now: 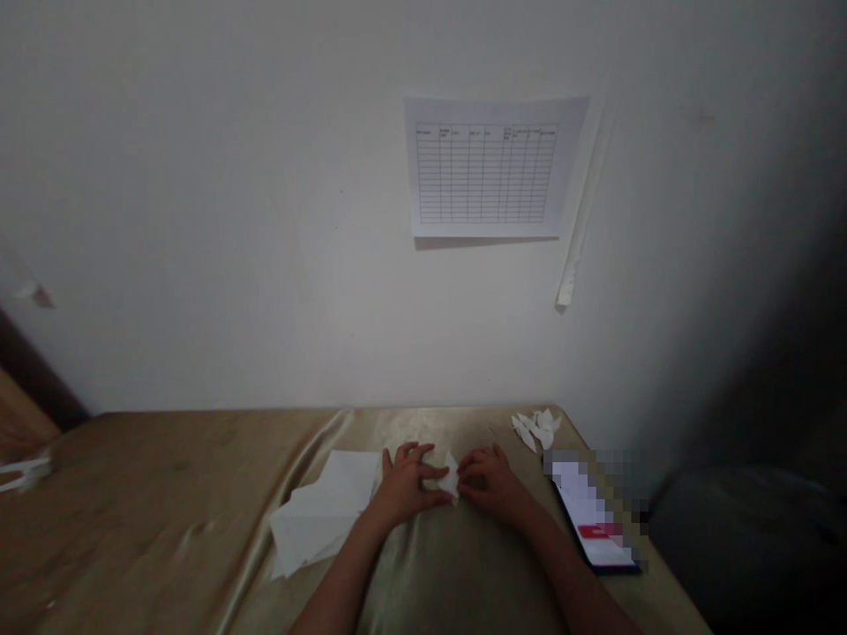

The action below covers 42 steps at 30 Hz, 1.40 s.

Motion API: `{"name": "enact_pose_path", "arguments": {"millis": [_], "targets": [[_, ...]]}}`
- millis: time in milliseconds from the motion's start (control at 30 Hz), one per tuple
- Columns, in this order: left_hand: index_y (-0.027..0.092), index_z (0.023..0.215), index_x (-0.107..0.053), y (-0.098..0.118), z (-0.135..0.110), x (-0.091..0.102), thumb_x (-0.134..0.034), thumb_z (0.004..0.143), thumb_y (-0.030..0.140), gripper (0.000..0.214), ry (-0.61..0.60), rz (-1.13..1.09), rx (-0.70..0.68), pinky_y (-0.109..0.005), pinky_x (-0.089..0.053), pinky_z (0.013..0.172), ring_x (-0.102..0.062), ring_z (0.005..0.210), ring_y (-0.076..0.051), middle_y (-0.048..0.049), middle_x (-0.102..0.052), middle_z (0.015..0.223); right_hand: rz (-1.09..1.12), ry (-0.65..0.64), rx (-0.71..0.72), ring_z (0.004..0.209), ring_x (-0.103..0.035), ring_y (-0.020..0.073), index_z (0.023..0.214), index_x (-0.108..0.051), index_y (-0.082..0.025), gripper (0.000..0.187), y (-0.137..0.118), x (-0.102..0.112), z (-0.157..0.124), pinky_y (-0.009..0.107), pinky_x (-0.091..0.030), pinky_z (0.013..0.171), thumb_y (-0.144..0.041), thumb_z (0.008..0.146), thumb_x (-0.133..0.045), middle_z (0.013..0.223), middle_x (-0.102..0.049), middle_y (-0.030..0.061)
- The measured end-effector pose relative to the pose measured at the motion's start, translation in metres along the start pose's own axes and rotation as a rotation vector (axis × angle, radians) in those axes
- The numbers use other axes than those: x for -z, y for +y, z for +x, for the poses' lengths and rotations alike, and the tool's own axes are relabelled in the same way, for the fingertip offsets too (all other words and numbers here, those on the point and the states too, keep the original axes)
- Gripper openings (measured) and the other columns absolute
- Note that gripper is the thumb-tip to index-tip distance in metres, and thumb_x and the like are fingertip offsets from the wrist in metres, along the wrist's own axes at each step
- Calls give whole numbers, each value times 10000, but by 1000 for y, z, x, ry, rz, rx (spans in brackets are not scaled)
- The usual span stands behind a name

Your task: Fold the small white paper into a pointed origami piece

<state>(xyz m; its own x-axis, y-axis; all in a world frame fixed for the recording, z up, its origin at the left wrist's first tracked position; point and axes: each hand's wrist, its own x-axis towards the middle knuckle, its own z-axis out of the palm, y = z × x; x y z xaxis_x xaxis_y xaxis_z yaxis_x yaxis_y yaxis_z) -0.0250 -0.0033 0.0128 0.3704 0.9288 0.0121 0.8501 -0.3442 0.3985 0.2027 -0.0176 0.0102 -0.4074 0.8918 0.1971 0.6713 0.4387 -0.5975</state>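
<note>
A small folded piece of white paper (pixel 449 477) with pointed ends lies on the cloth-covered table between my hands. My left hand (pixel 405 487) holds its left side with thumb and index finger, while the other fingers reach forward over the cloth. From the opposite side, the curled fingertips of my right hand (pixel 490 483) grip the paper's right edge. To the left of my left forearm rest several overlapping white paper sheets (pixel 318 516). Beyond my right hand sits a small pile of folded white paper pieces (pixel 539 429).
A phone (pixel 592 516) with a lit, partly blurred screen lies near the table's right edge. The shiny beige cloth (pixel 165 511) has wrinkles. Behind the table rises a white wall bearing a printed table sheet (pixel 486 176). A white object (pixel 25 472) shows at far left.
</note>
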Motion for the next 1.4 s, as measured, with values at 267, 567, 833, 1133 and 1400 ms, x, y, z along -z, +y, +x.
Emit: {"name": "enact_pose_path", "arguments": {"millis": [267,567,833,1133,1400], "targets": [[486,1095,-727,8,-1,1,-720,701,681,440,25,-17,33,-733,-17,1150,-291,1456,-372,23,-509,1506,-3,53,-26,1130,-592,204,1002,-681,-240,163,3,-6,1,534,-106,1197,-280,937,-537,1077,-706,29],[420,1027,-760,10,4,-8,-725,784,506,261,98,-4,52,-728,-19,1148,-365,1399,-334,0,-589,1425,-50,80,7,1113,-605,220,1011,-673,-253,143,0,-5,2,566,-13,1206,-308,912,-585,1069,-714,22],[406,995,-768,11,4,-9,-745,768,471,237,129,-12,24,-722,-13,1152,-386,1382,-335,4,-622,1380,-126,69,-10,1189,-562,229,1047,-711,-269,215,1,-8,4,575,11,1195,-214,872,-600,1109,-706,30],[381,1024,-748,13,4,-9,-745,763,467,275,122,5,24,-724,-13,1152,-379,1386,-338,-8,-612,1390,-189,117,-52,1181,-546,237,982,-754,-294,169,0,-13,5,585,-34,1189,-243,878,-631,1097,-696,34],[337,974,-738,17,6,-13,-700,806,382,177,193,0,25,-731,-18,1150,-430,1347,-308,2,-660,1324,-215,180,-71,1179,-536,244,887,-743,-255,115,2,-22,9,584,-59,1188,-271,899,-630,1062,-702,37]]}}
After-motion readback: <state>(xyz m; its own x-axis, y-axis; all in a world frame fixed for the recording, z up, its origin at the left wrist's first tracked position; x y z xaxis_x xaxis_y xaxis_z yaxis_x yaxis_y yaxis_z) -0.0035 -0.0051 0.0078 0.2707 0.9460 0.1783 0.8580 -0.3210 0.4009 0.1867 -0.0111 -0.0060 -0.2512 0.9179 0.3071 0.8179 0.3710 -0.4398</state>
